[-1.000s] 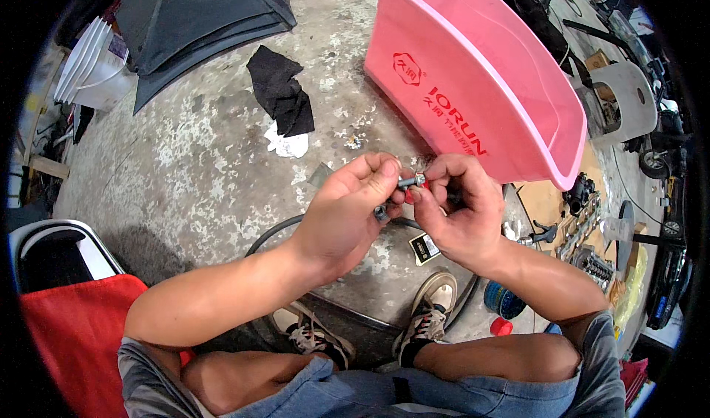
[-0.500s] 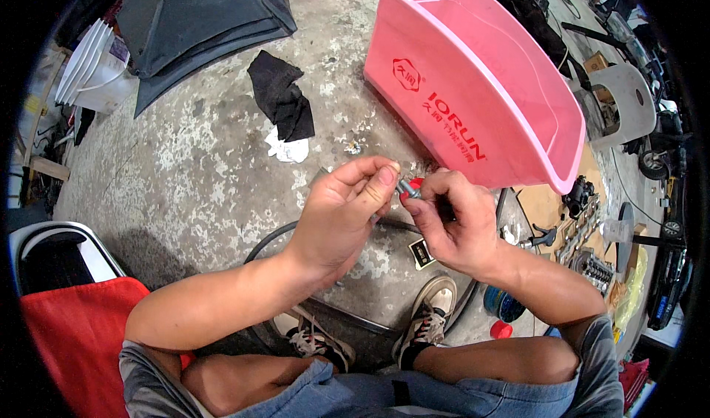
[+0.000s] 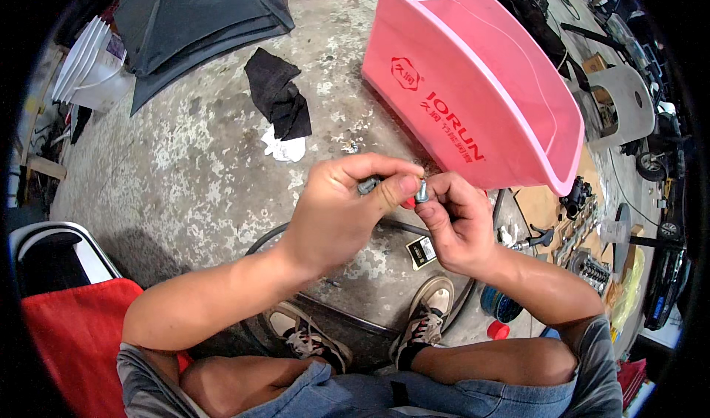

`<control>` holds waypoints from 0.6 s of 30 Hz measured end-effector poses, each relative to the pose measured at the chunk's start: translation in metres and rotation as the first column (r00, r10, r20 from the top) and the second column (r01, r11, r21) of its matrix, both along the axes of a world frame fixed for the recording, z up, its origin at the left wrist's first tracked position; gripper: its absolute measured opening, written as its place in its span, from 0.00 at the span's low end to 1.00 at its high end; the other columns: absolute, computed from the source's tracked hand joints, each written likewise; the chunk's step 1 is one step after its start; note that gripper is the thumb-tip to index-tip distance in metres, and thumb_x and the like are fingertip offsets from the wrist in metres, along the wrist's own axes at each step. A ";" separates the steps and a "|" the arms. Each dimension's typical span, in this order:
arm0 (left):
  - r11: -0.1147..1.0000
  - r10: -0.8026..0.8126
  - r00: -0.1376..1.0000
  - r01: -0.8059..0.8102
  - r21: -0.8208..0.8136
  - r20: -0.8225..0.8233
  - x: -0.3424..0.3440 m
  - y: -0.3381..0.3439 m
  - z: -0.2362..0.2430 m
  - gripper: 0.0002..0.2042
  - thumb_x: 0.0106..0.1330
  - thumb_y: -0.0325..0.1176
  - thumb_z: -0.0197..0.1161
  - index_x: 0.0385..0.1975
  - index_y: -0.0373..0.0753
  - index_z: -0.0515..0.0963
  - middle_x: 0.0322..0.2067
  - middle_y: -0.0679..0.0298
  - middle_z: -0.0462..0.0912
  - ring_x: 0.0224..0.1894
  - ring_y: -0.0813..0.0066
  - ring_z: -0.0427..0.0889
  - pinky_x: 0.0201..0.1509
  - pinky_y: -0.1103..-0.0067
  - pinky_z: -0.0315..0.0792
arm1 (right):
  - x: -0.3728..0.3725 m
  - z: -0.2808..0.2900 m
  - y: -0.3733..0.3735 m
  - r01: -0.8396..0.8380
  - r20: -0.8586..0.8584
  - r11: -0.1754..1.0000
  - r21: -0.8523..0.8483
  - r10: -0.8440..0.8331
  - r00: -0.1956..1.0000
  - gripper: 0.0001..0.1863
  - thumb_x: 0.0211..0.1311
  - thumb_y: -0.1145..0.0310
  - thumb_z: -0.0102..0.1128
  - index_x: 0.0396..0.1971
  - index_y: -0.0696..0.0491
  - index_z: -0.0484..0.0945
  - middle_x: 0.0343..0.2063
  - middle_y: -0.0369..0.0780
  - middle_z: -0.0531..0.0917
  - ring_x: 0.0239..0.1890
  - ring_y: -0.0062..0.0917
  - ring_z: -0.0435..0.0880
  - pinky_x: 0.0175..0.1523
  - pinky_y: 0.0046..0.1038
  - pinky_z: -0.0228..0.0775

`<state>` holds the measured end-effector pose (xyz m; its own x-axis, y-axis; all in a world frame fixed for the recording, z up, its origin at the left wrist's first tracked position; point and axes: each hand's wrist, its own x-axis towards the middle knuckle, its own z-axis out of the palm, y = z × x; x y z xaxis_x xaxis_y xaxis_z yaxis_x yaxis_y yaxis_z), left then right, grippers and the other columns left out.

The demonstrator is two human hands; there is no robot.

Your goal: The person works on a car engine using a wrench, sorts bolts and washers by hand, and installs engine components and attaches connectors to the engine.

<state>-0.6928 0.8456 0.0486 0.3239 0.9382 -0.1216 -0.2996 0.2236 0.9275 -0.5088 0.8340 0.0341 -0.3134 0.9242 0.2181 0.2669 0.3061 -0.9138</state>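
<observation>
Between my two hands is a small silver bolt [image 3: 422, 191], held above the floor. My left hand [image 3: 329, 214] is closed, thumb and forefinger pinching at the bolt's upper end. Another piece of grey metal hardware [image 3: 367, 185], partly hidden, is tucked behind that thumb in the curled fingers. My right hand [image 3: 467, 226] is closed too, its thumb and fingers at the bolt's lower, wider end. Something red shows just behind the fingertips, mostly covered. Below the hands, a small black-and-white box [image 3: 421, 252] lies on the concrete.
A large pink tub [image 3: 414, 96] stands ahead to the right. A dark hose [image 3: 268, 238] curves around my shoes. Black cloth [image 3: 279, 96], dark mats [image 3: 200, 26] and white buckets [image 3: 92, 70] are farther left. Metal parts on cardboard [image 3: 536, 211] lie right, near a red cap [image 3: 498, 331].
My left fingers have moved right and stretched out over the bolt. The bolt has turned from slanted to nearly upright, and the grey hardware behind the left thumb has come into sight.
</observation>
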 end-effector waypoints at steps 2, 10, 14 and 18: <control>0.998 -0.018 0.992 0.025 0.054 -0.123 -0.004 0.004 0.001 0.08 0.63 0.27 0.61 0.39 0.33 0.80 0.35 0.66 0.82 0.36 0.84 0.76 0.40 0.86 0.71 | 0.002 0.005 0.000 -0.024 0.043 0.999 -0.033 0.026 0.999 0.04 0.57 0.76 0.59 0.30 0.57 0.73 0.20 0.39 0.77 0.21 0.26 0.77 0.28 0.25 0.68; 0.998 -0.053 0.991 0.056 0.026 -0.126 -0.008 0.009 -0.001 0.08 0.63 0.28 0.62 0.39 0.32 0.81 0.34 0.65 0.83 0.36 0.85 0.76 0.41 0.86 0.71 | -0.001 0.007 0.001 -0.052 0.058 0.998 -0.039 0.055 0.997 0.04 0.58 0.75 0.58 0.29 0.58 0.72 0.21 0.40 0.76 0.21 0.26 0.76 0.29 0.25 0.67; 0.998 -0.054 0.994 0.056 0.012 -0.097 -0.008 0.010 -0.002 0.08 0.63 0.27 0.61 0.39 0.32 0.81 0.34 0.65 0.83 0.36 0.84 0.77 0.42 0.86 0.71 | -0.002 0.007 -0.001 -0.037 -0.038 0.973 -0.227 0.029 0.999 0.06 0.61 0.72 0.56 0.29 0.58 0.72 0.20 0.38 0.75 0.22 0.22 0.73 0.29 0.24 0.65; 0.998 -0.070 0.993 0.070 0.001 -0.090 -0.010 0.010 -0.001 0.08 0.63 0.27 0.61 0.39 0.32 0.81 0.35 0.64 0.83 0.37 0.84 0.77 0.42 0.86 0.71 | -0.002 0.007 -0.001 -0.046 -0.068 0.952 -0.302 0.027 0.997 0.07 0.63 0.70 0.56 0.29 0.58 0.72 0.20 0.37 0.74 0.23 0.21 0.71 0.31 0.24 0.65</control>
<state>-0.7023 0.8553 0.0472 0.3768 0.9142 -0.1491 -0.1984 0.2369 0.9511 -0.5104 0.8327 0.0409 -0.3426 0.9381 -0.0502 0.2006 0.0209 -0.9794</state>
